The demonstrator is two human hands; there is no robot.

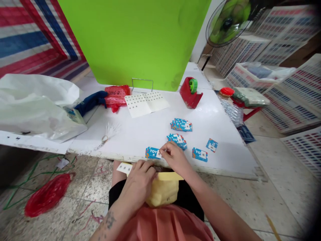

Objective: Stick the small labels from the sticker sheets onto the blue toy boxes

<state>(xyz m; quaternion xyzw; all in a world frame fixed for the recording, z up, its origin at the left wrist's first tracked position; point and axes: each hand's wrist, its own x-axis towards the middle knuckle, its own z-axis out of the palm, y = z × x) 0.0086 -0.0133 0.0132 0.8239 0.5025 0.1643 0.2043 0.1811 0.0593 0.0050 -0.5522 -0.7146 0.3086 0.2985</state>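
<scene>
At the table's front edge lies a blue TOY card (pixel 151 153). My right hand (pixel 174 157) pinches at its right end, where a small white sticker shows. My left hand (pixel 141 177) is curled over a strip of white stickers (pixel 124 168) and a yellow backing strip (pixel 170 176) on my lap. Two piles of blue cards, the back pile (pixel 181 125) and the front pile (pixel 178 140), lie behind my right hand. To their right are a blue card with a sticker (pixel 200 154) and a tilted one (pixel 212 145).
Sticker sheets (pixel 146 103), a red tape dispenser (pixel 190 93) and a red packet (pixel 117 96) stand before a green board (pixel 140 40). A white bag (pixel 37 107) covers the table's left; a fan (pixel 227 23) and crates (pixel 293 100) are at the right.
</scene>
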